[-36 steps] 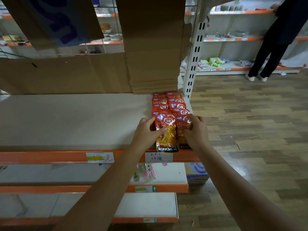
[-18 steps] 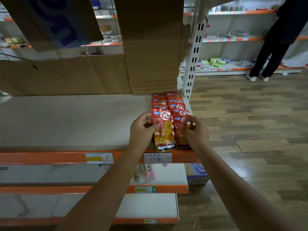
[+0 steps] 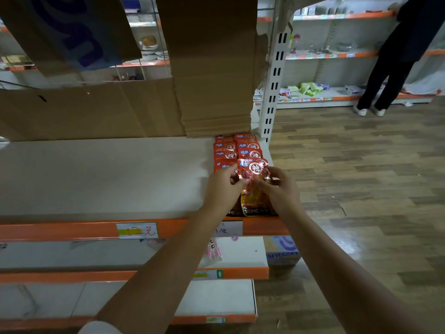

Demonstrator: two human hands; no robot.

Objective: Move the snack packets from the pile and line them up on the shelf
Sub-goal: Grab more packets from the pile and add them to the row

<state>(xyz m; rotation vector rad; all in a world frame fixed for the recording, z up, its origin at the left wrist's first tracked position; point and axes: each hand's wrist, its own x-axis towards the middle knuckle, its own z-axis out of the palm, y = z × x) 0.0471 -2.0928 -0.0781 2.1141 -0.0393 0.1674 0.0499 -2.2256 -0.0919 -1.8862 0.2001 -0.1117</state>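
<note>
Red and orange snack packets [image 3: 238,148] lie in two overlapping rows at the right end of the white shelf [image 3: 108,174], running from the cardboard at the back to the front edge. Both hands hold one front packet [image 3: 252,189] over the rows. My left hand [image 3: 222,186] pinches its left side. My right hand [image 3: 279,191] pinches its right side. Part of the left row's front packet is hidden under my left hand.
Brown cardboard sheets [image 3: 212,68] stand at the back of the shelf. An orange price rail [image 3: 72,230] edges the front, with lower shelves below. A white upright post [image 3: 274,80] stands on the right. A person in dark clothes [image 3: 395,56] stands at the far shelving across the wooden floor.
Earlier each hand held a front packet, one in each row. Now both hands have come together on a single packet, raised a little over the right row.
</note>
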